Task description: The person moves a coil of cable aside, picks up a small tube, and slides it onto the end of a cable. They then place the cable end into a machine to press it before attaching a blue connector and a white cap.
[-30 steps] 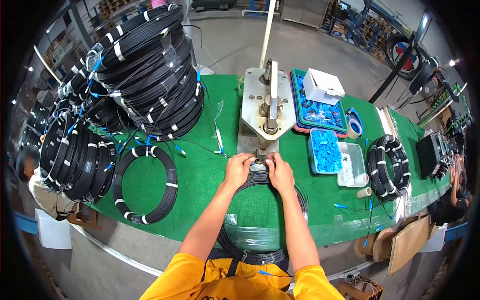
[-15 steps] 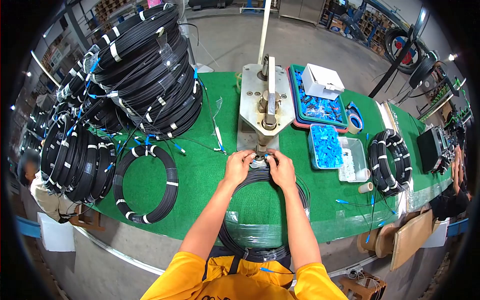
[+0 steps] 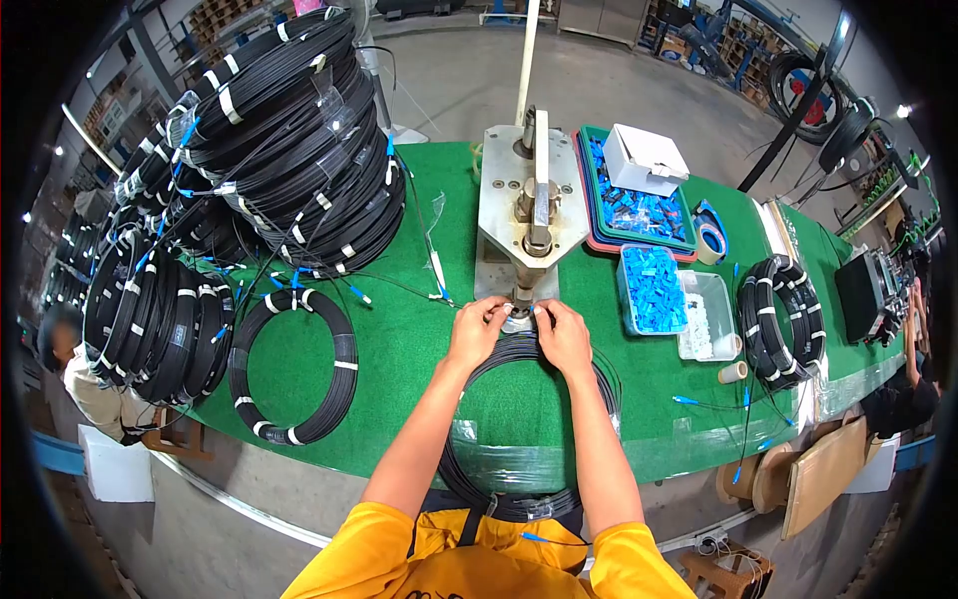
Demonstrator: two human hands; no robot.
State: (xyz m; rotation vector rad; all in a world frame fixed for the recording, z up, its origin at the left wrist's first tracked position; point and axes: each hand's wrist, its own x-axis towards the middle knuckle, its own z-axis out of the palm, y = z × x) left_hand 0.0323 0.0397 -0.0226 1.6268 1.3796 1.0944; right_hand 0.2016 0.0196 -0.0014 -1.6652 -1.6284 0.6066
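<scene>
A metal hand press (image 3: 507, 215) with an upright lever stands on the green-covered table. At its foot, just below the ram, my left hand (image 3: 475, 334) is closed in a pinch from the left. My right hand (image 3: 565, 336) pinches from the other side, a small gap away. Whatever lies between the fingertips is too small and too covered to name; a bit of white shows by the left fingertips. A coil of black cable (image 3: 517, 348) lies under my forearms, running from the press down over the table's front edge. One blue-tipped cable end (image 3: 536, 538) hangs near my lap.
Tall stacks of black cable coils (image 3: 289, 150) fill the left, with a single coil (image 3: 349, 379) beside them. To the right are a tub of blue connector parts (image 3: 654, 290), a tub of white parts (image 3: 696, 324), a white box (image 3: 645, 160), tape (image 3: 711, 244) and another coil (image 3: 748, 329).
Both hands stay at the press foot with only slight finger movement. Blue that showed by the fingertips before is less visible now. The view has shifted very slightly.
</scene>
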